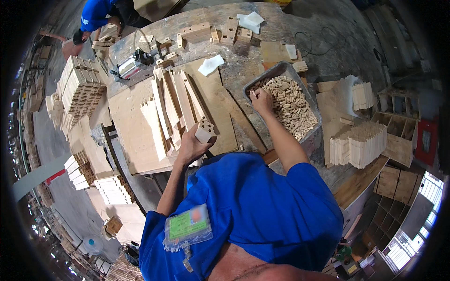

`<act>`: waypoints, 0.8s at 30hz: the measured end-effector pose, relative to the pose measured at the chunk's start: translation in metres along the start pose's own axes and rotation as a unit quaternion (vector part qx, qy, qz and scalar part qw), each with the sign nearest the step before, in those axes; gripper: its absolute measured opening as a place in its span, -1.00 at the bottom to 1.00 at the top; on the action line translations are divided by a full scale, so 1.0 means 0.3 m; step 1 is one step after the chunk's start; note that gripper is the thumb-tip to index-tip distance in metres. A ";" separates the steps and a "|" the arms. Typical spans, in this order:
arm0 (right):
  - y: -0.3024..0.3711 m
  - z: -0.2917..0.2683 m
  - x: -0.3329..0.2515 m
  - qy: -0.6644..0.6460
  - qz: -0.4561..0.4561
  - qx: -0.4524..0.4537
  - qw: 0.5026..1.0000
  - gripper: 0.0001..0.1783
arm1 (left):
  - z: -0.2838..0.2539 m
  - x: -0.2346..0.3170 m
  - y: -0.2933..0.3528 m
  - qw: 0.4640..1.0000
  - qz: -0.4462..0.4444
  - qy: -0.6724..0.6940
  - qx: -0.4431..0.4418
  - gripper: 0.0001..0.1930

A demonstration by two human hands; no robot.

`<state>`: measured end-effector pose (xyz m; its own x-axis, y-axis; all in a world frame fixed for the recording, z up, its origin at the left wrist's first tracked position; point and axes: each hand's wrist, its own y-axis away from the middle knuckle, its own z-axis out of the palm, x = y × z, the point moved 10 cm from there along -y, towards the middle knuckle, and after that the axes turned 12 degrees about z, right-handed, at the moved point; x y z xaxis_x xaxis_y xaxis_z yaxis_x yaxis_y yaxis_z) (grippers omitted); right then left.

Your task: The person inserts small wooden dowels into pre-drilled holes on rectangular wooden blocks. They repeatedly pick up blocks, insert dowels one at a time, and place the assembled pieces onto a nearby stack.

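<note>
My left hand (pixel 191 146) is closed round pale wooden bars, whose drilled ends (pixel 206 126) face up beside my thumb; their full length is hidden by the steep view. More long wooden bars (pixel 169 105) lie side by side on the board just beyond that hand. To the right, a grey tray (pixel 315 105) is filled with short wooden dowels (pixel 293 107). My right hand (pixel 262 100) reaches over its left part, fingertips pinched together at the dowels. How many dowels are between the fingers is too small to tell.
A clamp-like metal device (pixel 133 65) sits at the table's far left. Drilled blocks (pixel 196 31) and white paper (pixel 211 64) lie toward the back. Stacked wooden parts stand left (pixel 82 89) and right (pixel 358 145). Another person in blue (pixel 96 16) bends at the upper left.
</note>
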<state>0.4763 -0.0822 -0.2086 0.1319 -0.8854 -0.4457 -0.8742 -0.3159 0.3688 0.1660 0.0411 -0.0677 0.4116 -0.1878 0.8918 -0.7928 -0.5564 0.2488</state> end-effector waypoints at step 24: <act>0.747 -0.349 -0.585 -0.085 -0.519 -0.179 0.831 -0.72 | -0.012 0.126 0.041 0.980 0.179 -0.085 -0.014 -0.17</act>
<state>0.3061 -0.0333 0.0378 0.6337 -0.0211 -0.7733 -0.1309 -0.9881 -0.0802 0.1702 0.0300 -0.0296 0.1715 -0.5014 0.8480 -0.9112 -0.4079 -0.0569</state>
